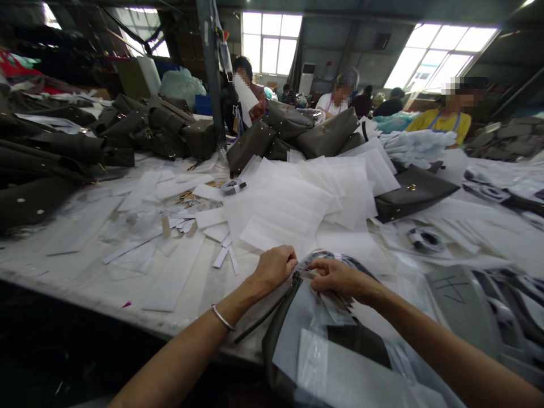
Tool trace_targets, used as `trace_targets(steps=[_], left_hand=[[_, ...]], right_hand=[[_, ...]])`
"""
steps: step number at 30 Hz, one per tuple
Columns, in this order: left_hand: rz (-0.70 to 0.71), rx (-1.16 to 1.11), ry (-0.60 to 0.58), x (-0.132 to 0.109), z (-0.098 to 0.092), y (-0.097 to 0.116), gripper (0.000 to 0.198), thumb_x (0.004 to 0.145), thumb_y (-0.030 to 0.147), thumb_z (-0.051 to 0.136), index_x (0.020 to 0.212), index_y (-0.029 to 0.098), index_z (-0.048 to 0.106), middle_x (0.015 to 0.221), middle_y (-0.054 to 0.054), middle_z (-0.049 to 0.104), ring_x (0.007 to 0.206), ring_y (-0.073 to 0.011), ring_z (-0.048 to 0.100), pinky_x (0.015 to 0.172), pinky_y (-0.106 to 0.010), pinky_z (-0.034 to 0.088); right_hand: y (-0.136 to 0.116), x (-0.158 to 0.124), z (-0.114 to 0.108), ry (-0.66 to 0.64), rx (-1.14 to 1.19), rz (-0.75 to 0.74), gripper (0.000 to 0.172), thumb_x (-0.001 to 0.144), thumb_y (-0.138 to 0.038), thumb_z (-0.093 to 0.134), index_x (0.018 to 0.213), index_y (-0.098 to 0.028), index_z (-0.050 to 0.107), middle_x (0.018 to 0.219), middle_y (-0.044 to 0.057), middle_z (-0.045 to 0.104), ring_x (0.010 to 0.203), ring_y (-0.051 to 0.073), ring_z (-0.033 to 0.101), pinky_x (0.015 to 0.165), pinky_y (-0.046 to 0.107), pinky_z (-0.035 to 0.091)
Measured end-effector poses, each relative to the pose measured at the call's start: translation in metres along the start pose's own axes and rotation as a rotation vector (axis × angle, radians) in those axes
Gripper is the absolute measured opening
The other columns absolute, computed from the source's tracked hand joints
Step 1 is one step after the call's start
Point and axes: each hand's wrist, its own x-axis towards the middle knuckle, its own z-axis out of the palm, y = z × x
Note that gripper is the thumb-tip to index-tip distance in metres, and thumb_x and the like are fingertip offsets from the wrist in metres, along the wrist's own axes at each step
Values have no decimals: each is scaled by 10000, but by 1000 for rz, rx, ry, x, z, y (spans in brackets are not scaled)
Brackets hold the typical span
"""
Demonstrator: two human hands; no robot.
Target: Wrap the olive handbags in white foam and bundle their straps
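Both of my hands are at the upper edge of a dark grey-green handbag (277, 345) that lies at the table's front edge. My left hand (276, 265) is closed beside the bag's top corner; what its fingertips pinch is too small to name. Close by on the right, my right hand (334, 277) has its thumb and fingers bent together over clear film and tags, and its exact hold is unclear. A thin dark strap (267, 313) trails from the bag's corner down to the left. White sheets in clear plastic (327, 362) cover much of the bag's front.
White foam sheets (284, 198) are spread beyond my hands. Paper strips (227, 255) and scraps lie to the left. More dark handbags (414, 192) stand behind and right, with a heap (165, 127) at back left. A metal post (211, 73) rises there. Several people sit across the table.
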Motion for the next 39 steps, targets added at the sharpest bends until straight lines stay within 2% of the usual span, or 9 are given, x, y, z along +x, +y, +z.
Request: trace_targets(steps=[3, 6, 9, 13, 19, 25, 30, 35, 39], left_hand=[[-17, -71, -18, 0, 1, -4, 80, 756, 244, 559, 726, 194, 614, 763, -19, 612, 742, -182, 532, 721, -288, 380], [-60, -210, -60, 2, 4, -7, 109, 735, 268, 541, 689, 181, 588, 683, 3, 582, 672, -158, 513, 653, -269, 371], [-114, -390, -96, 2, 5, -10, 146, 712, 313, 551, 680, 170, 564, 638, 22, 553, 623, -133, 493, 611, -251, 367], [-187, -618, -111, 1, 7, -15, 210, 691, 371, 572, 698, 166, 526, 677, 13, 577, 621, -112, 503, 619, -237, 387], [-229, -815, -120, 2, 7, -20, 270, 681, 409, 620, 704, 170, 496, 691, -12, 602, 683, -123, 571, 707, -248, 444], [-210, -817, -109, 3, 9, -25, 325, 705, 456, 646, 741, 171, 494, 688, -10, 599, 602, -105, 541, 641, -243, 442], [-125, -721, -118, 1, 9, -24, 329, 715, 431, 670, 858, 162, 546, 801, -5, 599, 695, -123, 565, 666, -252, 456], [-25, -584, -177, -2, 6, -20, 197, 758, 323, 646, 846, 148, 635, 795, -2, 624, 735, -124, 547, 683, -236, 426], [-4, -512, -133, -4, 6, -18, 223, 779, 345, 638, 895, 155, 637, 856, -24, 639, 799, -158, 573, 730, -265, 456]], right_hand=[[0, -1, -8, 129, -328, -37, 429, 587, -170, 766, 1009, -211, 701, 683, -40, 596, 561, 112, 511, 502, 224, 347], [7, -1, -13, 166, -406, -112, 416, 626, -305, 796, 1022, -210, 714, 666, -32, 569, 577, 122, 490, 523, 239, 333], [21, -1, -14, 131, -258, -148, 418, 678, -399, 765, 1031, -185, 699, 607, -58, 487, 560, 109, 440, 529, 240, 310], [32, -4, -18, 129, -18, -99, 468, 632, -372, 795, 1029, -164, 662, 631, -66, 523, 569, 103, 470, 560, 241, 343], [23, -16, -26, 77, 133, -19, 563, 627, -352, 824, 1113, -143, 631, 660, -62, 563, 545, 86, 462, 525, 222, 324], [2, -25, -34, -39, 216, -55, 568, 645, -297, 832, 1163, -153, 649, 824, -9, 661, 737, 131, 601, 704, 251, 446], [-9, -35, -48, -75, 264, -68, 574, 684, -296, 833, 1206, -162, 635, 1039, 75, 719, 878, 185, 672, 823, 301, 503], [-8, -49, -53, -52, 370, -53, 534, 719, -294, 830, 1197, -169, 628, 1104, 105, 714, 906, 197, 689, 813, 296, 536], [-3, -56, -54, 30, 451, -52, 547, 704, -307, 842, 1197, -193, 634, 989, 70, 731, 720, 148, 681, 635, 224, 530]])
